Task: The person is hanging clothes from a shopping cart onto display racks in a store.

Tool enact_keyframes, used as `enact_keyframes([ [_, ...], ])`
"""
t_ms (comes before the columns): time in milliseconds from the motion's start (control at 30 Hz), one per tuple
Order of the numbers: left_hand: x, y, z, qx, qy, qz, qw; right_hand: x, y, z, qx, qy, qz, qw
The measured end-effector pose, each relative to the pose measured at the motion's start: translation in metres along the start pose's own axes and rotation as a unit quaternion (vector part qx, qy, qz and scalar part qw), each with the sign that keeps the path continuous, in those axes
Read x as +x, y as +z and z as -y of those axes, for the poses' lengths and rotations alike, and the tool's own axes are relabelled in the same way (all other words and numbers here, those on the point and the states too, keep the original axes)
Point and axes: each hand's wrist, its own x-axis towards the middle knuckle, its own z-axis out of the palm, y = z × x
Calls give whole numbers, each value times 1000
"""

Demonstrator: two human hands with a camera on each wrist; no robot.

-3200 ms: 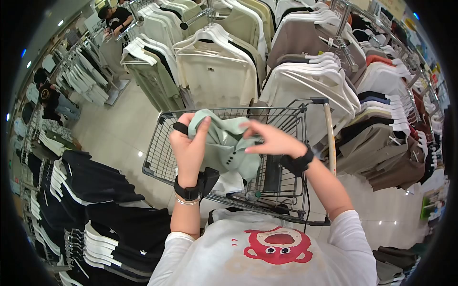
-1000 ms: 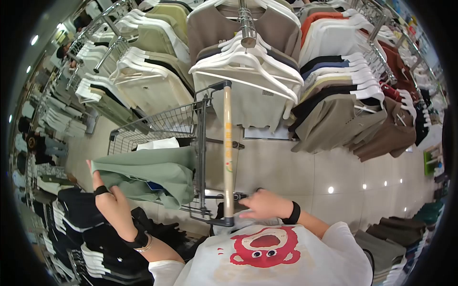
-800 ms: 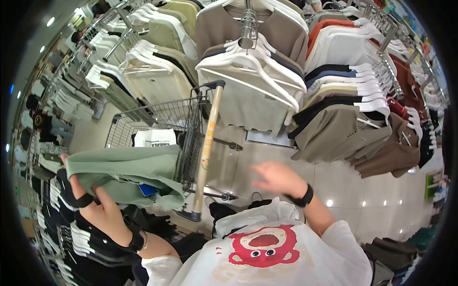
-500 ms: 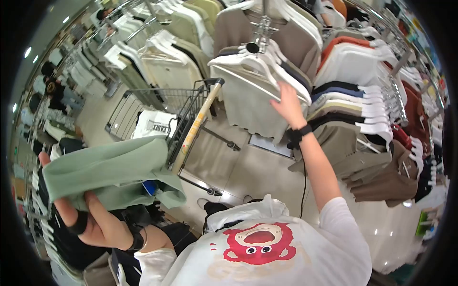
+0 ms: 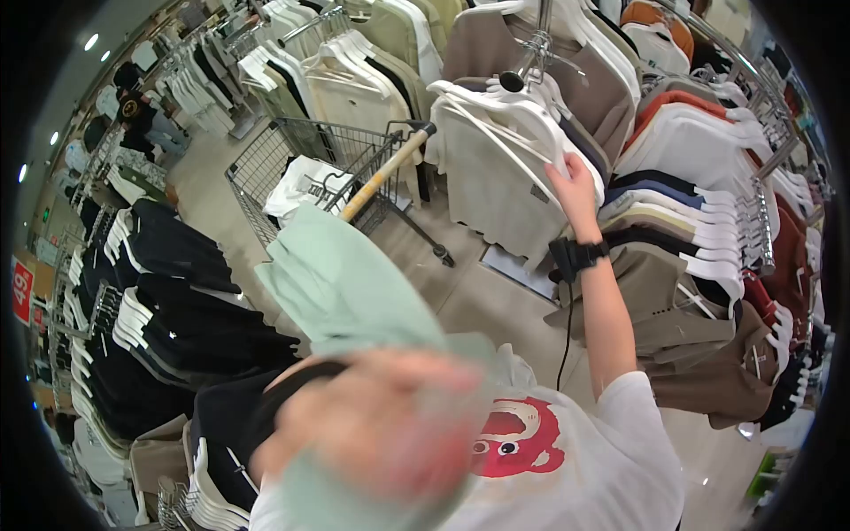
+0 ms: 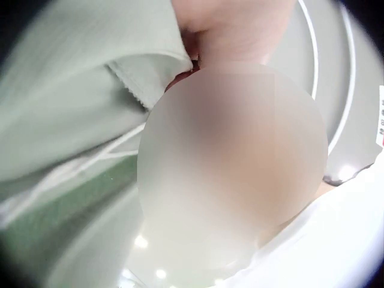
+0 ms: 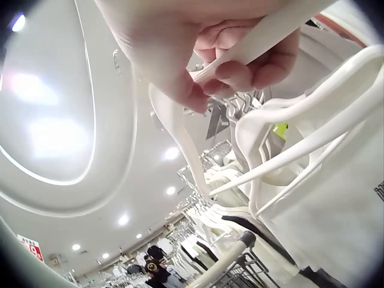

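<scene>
A white hanger (image 7: pixel 273 29) at the front of a metal rack (image 5: pixel 535 49) is pinched by the curled thumb and fingers of the right hand (image 5: pixel 575 190), presumably to steady it. A pale green garment (image 5: pixel 345 274), before the torso, is apparently borne by the left hand (image 5: pixel 363 425), whose blurred closure cannot be told. The shopping cart (image 5: pixel 390 171), untouched, is stood on glossy floor tiles (image 5: pixel 500 319), overlooked by ceiling lights (image 7: pixel 60 144).
</scene>
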Motion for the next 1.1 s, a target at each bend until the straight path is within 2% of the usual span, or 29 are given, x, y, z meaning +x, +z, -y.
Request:
enact_keyframes([
  [100,6,48,28,34,-57,24,997,-53,-35,32,185,95,-6,978],
  [167,7,68,50,84,-89,31,992,-83,-60,53,239,140,-21,961],
  [200,4,75,63,110,-107,41,987,-95,-71,54,279,120,-35,952],
  [233,0,77,72,131,-121,60,982,-106,-86,58,273,149,-28,950],
  [300,-5,75,84,161,-164,135,964,-125,-106,85,295,160,-135,932],
  [367,-8,78,87,165,-146,149,964,-147,-140,96,350,102,-176,915],
  [433,-6,82,75,93,-165,221,957,-162,-167,107,447,-4,-184,875],
  [467,-12,94,68,16,-156,218,963,-168,-173,123,472,-32,-188,861],
  [500,-17,109,58,7,-151,216,964,-176,-174,136,506,-56,-198,838],
  [533,-20,123,46,-94,-155,204,962,-183,-173,144,504,-83,-209,834],
  [600,-17,139,36,-199,-149,191,950,-200,-168,153,503,-122,-244,820],
  [667,-9,148,34,-246,-244,247,905,-215,-156,158,496,-155,-262,813],
  [700,-5,147,30,-255,-234,251,904,-221,-151,159,494,-182,-273,805],
  [767,9,144,21,-331,-288,235,867,-229,-144,156,443,-191,-264,835],
  [800,14,142,18,-342,-276,197,876,-233,-139,154,388,-180,-274,861],
  [833,22,138,19,-356,-306,188,863,-236,-135,151,332,-167,-283,884],
  [867,29,134,21,-355,-300,145,873,-240,-136,147,325,-173,-289,884],
  [933,30,130,37,-322,-288,51,900,-251,-135,139,177,-111,-218,953],
  [967,28,130,50,-288,-281,2,915,-257,-136,133,161,-103,-174,966],
  [1033,23,122,73,-203,-285,-12,937,-263,-137,135,156,-2,-109,982],
  [1067,10,125,93,-146,-230,-13,962,-265,-139,136,166,28,-83,982],
  [1100,3,120,98,-91,-271,57,957,-263,-142,139,168,27,-81,982],
])
